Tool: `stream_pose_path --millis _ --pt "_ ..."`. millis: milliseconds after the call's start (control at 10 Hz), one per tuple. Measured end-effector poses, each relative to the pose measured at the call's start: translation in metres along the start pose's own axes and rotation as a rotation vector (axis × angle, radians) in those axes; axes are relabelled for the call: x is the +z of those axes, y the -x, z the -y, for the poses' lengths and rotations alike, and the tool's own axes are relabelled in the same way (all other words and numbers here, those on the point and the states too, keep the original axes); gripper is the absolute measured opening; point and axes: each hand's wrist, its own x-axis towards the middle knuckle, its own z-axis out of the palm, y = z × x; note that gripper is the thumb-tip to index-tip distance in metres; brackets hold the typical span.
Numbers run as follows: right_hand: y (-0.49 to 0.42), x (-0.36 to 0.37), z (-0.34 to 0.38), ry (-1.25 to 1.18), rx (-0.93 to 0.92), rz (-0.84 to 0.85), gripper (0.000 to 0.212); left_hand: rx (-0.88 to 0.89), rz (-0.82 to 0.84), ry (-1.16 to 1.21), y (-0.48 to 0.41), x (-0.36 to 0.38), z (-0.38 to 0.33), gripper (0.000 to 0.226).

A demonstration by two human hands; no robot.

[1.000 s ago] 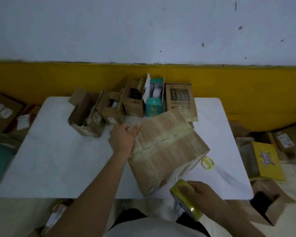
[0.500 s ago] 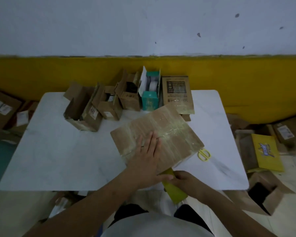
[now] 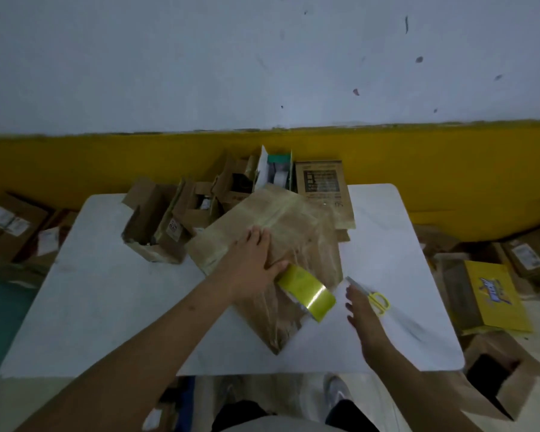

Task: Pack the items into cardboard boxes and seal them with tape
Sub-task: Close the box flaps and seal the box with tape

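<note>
At the near right of the tabletop (image 3: 106, 291): right hand (image 3: 360, 310) hovering low, fingers (image 3: 354, 299) straight and spread, holding nothing, just beside the yellow-handled scissors (image 3: 378, 301). Looks like a reach for them to cut the tape, but only a guess.

Just left of that: yellow tape roll (image 3: 307, 291) lying against the near face of the big cardboard box (image 3: 293, 226), unheld, apparently tethered by a clear strip.

Left hand (image 3: 250, 263) flat on the box top, fingers (image 3: 256, 241) straight, pressing down, gripping nothing. Thumb by the roll, contact unclear.

Box sitting mid-tabletop, turned corner-on, heavily taped.

Handling, judged:
- **Box:** stiff board, probably light to moderate. Glossy tape slippery under a palm, so press on bare cardboard or hold by edges and corners, not taped seams.
- **Roll:** rigid, light, prone to rolling. Take through the core.
- **Scissors:** by the loops, blades away.

Farther back, at the far edge: row of small open cartons (image 3: 156, 226), a teal box (image 3: 278, 158), a printed flat carton (image 3: 323, 185).
</note>
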Motion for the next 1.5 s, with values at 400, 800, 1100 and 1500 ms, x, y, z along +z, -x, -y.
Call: stream_pose_path --millis 400,800,1100,1500 --pt "-0.023 0.036 0.000 -0.069 0.256 0.039 0.055 -0.221 -0.205 0.666 0.011 -0.002 0.019 0.070" --pt "0.010 0.073 0.021 0.738 -0.140 0.076 0.080 -0.429 -0.134 1.167 0.045 0.067 0.117 0.034" --pt "0.003 0.166 0.067 1.170 -0.179 0.139 0.105 -0.443 -0.265 1.124 0.047 0.091 0.123 0.051" --pt "-0.013 0.036 0.104 1.275 -0.789 0.367 0.060 -0.471 -0.265 0.957 0.041 0.093 0.125 0.054"
